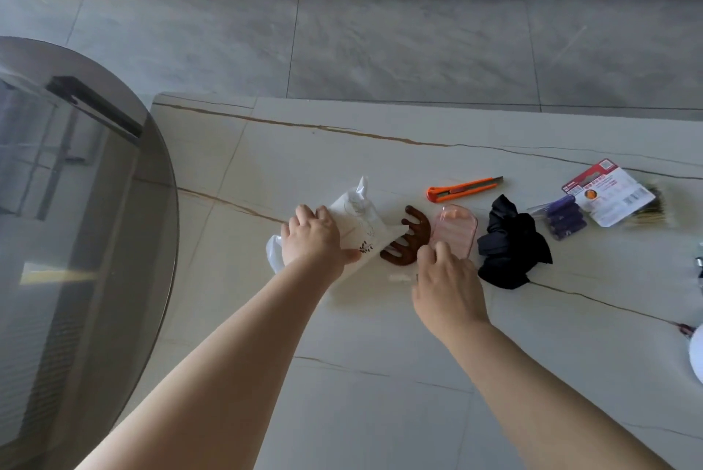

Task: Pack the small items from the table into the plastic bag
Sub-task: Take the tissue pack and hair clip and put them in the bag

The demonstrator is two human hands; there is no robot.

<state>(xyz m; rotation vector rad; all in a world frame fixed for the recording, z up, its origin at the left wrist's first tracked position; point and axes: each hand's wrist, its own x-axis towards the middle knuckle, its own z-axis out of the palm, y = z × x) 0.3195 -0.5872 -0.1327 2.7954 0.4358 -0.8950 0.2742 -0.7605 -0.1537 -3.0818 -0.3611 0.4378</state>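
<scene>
Left hand (312, 237) grips the plastic bag (357, 220), pinning it flat on the bench (380, 374). Right hand (447, 281) is over the brown comb (407, 239), fingers curled; can't tell if it actually has hold. Bag looks empty, so packing has barely begun. Left to pack: comb, pink tray (454, 229), orange cutter (462, 188), black scrunchie (511, 243), battery pack (565, 220), carded packet (608, 193).

The single head camera is looking forward and steeply down from above, close over the table (380, 374), taking in the floor (380, 51) beyond.
</scene>
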